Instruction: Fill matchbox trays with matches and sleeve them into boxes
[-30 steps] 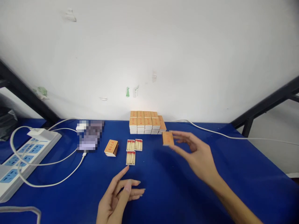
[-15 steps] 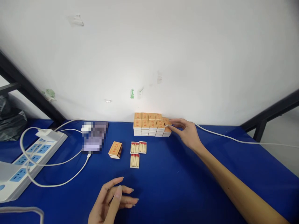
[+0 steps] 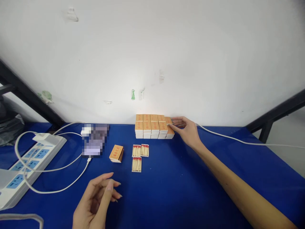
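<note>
Stacked orange-topped matchboxes [image 3: 151,126] stand in two rows against the wall. At their right end my right hand [image 3: 187,128] touches a box in the back row, thumb and fingers at its right side. In front of the stacks lie three open trays of red-tipped matches [image 3: 136,164]. A small leaning pile of orange matchbox covers [image 3: 116,153] is to their left. My left hand [image 3: 97,200] hovers over the blue table near the front, fingers curved and apart, holding nothing.
On the left, a white power strip [image 3: 30,165] with looping white cables lies on the blue table [image 3: 166,190]. Beside it is a blurred-out phone [image 3: 95,140]. Another white cable [image 3: 228,139] runs along the wall at right. Black metal bars slant at both sides.
My left hand has moved left and its fingers have drawn in a little. The box at my right hand has gone from tilted to flat in the back row.
</note>
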Motion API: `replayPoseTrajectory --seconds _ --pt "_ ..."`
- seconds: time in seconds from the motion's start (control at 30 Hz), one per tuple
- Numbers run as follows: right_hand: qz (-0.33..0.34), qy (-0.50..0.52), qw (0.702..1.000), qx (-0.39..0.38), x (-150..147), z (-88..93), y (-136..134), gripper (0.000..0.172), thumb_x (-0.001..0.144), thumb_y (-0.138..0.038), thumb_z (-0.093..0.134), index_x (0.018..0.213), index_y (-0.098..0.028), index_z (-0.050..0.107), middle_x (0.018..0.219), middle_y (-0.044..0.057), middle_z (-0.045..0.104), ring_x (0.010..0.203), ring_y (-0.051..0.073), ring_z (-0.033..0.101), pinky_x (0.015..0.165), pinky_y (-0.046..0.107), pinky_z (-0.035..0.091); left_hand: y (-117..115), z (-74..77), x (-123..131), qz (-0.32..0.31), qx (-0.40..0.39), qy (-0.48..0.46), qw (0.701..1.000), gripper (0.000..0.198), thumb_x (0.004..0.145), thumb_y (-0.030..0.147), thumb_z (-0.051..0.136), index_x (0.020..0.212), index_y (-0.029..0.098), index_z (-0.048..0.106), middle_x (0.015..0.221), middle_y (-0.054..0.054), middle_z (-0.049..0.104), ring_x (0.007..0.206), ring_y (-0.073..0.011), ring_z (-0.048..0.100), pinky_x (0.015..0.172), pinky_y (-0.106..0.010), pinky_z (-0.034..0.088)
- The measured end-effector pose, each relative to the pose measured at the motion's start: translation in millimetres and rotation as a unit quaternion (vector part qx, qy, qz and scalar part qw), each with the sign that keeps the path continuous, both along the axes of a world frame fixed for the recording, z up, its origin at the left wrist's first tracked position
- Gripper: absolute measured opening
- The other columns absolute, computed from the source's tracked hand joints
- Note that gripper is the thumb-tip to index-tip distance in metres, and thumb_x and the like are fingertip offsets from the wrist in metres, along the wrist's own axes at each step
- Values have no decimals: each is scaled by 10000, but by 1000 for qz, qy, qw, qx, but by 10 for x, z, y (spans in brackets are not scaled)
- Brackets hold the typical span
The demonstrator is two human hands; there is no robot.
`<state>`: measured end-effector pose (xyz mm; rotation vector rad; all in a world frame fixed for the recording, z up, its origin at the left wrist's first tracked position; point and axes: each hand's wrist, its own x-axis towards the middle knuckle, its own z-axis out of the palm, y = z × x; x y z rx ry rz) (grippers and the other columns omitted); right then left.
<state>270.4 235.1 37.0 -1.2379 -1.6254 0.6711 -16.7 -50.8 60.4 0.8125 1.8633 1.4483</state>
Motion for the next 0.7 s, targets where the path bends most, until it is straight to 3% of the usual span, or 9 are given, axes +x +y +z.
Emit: replayPoseTrajectory --seconds 0.17,0.23,0.33,0.43,0.53,0.63,0.7 --pt "-6 -16 1000 3 5 2 8 516 847 -540 893 1197 -171 808 1056 132 840 964 290 785 898 474 640 123 -39 -265 9 -28 164 986 582 894 753 783 1235 282 763 1056 -36 810 891 -235 774 791 -327 614" --pt "-17 -25 999 13 12 27 -45 497 866 -549 881 1191 -182 803 1068 130 836 963 295 784 879 472 634 202 -39 -323 10 -32 244 969 565 932 766 715 1227 287 761 1048 -44 797 905 -254 775 651 -304 577" --pt "-55 -43 996 50 -8 105 -252 405 952 -522 805 1202 -205 782 1139 132 811 964 290 760 873 479 610 342 -10 -345 12 -46 328 943 527 970 738 650 1229 295 772 1116 -62 749 902 -267 747 557 -306 531" --pt "-74 -70 989 107 -120 200 -627 255 1042 -431 717 1197 -233 764 1113 103 760 955 263 712 868 453 578 477 11 -319 5 -49 361 931 549 970 693 649 1311 277 756 1238 -96 697 963 -290 737 640 -357 579" --pt "6 -121 982 142 -344 246 -1086 129 1098 -304 642 1105 -254 760 959 40 721 859 207 690 816 384 569 582 -2 -275 -4 -48 393 918 616 985 702 617 1367 231 724 1303 -132 676 1041 -333 737 769 -434 611" --pt "108 -187 962 168 -624 212 -1477 112 1085 -231 649 1102 -257 756 944 18 719 841 193 693 780 359 565 650 -27 -243 -6 -44 433 900 631 1005 710 594 1334 189 728 1284 -155 688 1053 -364 719 911 -520 589" --pt "140 -225 947 183 -790 164 -1641 114 1070 -212 669 1154 -223 745 969 39 720 827 209 681 769 386 560 670 -38 -240 -4 -41 457 889 602 1029 701 568 1271 177 740 1213 -158 705 1003 -365 702 912 -532 572"
